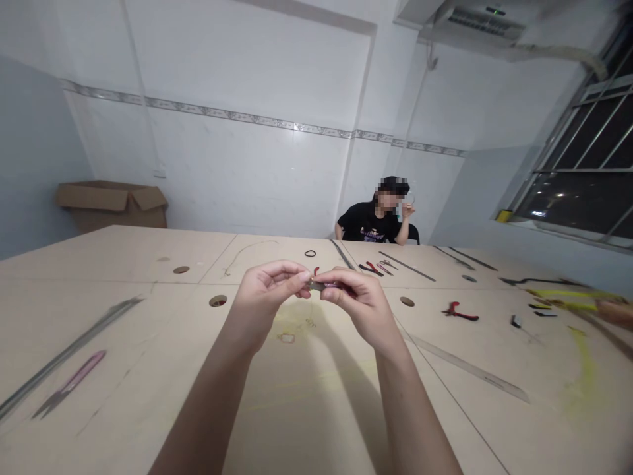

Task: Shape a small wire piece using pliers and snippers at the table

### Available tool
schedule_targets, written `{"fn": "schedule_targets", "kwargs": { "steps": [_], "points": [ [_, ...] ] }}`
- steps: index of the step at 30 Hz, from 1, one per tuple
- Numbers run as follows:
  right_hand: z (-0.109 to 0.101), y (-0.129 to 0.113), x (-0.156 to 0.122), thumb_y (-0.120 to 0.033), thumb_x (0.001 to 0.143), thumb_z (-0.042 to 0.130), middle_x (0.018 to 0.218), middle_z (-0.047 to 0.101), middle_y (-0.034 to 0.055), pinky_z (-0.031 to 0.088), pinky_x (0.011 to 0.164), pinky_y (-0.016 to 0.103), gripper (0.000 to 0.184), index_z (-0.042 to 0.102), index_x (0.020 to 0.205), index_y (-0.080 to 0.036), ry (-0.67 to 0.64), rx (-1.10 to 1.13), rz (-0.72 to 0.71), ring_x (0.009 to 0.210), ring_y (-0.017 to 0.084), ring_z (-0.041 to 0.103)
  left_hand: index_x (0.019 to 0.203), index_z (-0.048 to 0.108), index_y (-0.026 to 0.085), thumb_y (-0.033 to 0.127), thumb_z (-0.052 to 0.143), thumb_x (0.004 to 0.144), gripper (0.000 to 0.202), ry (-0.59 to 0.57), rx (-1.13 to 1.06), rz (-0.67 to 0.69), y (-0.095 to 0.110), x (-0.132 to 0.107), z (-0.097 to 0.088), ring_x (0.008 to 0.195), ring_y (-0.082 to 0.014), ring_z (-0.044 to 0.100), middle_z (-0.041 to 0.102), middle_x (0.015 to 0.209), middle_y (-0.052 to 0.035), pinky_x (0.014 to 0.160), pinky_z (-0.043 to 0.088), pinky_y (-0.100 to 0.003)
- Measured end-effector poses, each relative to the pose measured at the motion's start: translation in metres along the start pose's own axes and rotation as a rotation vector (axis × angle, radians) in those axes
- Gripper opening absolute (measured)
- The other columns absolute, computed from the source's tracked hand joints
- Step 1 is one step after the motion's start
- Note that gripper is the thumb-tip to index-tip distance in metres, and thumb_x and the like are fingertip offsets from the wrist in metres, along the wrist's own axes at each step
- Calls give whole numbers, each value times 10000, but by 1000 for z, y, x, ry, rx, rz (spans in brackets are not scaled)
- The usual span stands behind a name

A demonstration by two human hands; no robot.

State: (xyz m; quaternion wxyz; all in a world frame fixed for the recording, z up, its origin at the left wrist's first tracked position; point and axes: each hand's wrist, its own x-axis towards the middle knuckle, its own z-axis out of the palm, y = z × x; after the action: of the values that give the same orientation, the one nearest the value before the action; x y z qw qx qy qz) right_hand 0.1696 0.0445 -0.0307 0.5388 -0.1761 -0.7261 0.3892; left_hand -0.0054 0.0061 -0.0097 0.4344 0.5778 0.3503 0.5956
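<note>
Both my hands meet above the middle of the table. My right hand [356, 297] is closed around what look like small thread snips [319, 285], with grey blades pointing left and a pinkish handle mostly hidden by the fingers. My left hand [274, 290] is in a pinch at the blade end; a tiny gold-coloured bit shows at its fingertips, too small to name. Below them on the table lie a small coiled wire [310, 323] and a small orange-brown rectangular outline piece [287, 338]. A red handle tip [316, 270] shows just behind my hands.
Pink thread snips [74, 386] and dark strips [74, 349] lie left. Red-handled pliers [459, 313], a clear ruler [469, 366] and more tools lie right. Another person [376, 214] sits across; a co-worker's hand [616, 312] reaches in at right. A cardboard box [113, 204] stands behind.
</note>
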Motion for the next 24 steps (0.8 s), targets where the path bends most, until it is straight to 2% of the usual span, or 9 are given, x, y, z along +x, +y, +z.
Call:
{"fn": "schedule_targets", "kwargs": {
  "steps": [7, 13, 24],
  "points": [
    [0, -1, 1, -302, 829, 735, 914, 710, 16, 478, 715, 262, 138, 752, 957, -252, -10, 26, 26, 819, 143, 632, 807, 742, 211, 287, 759, 792, 79, 9, -16, 17, -1, 2, 0, 694, -72, 615, 689, 766, 18, 697, 485, -182],
    [1, 1, -1, -317, 821, 746, 911, 711, 5, 459, 700, 251, 134, 754, 945, -268, 10, 21, 38, 803, 130, 613, 798, 731, 205, 296, 744, 806, 93, -4, -3, 15, 0, 1, 0, 694, -76, 603, 668, 713, 19, 711, 475, -188],
    [-1, 0, 1, -328, 857, 708, 921, 719, 14, 480, 720, 261, 136, 753, 964, -258, -26, -45, -11, 842, 147, 628, 812, 730, 196, 289, 756, 791, 99, 18, -9, 1, -2, 3, -1, 690, -89, 611, 684, 770, 5, 701, 475, -209]
  ]
}}
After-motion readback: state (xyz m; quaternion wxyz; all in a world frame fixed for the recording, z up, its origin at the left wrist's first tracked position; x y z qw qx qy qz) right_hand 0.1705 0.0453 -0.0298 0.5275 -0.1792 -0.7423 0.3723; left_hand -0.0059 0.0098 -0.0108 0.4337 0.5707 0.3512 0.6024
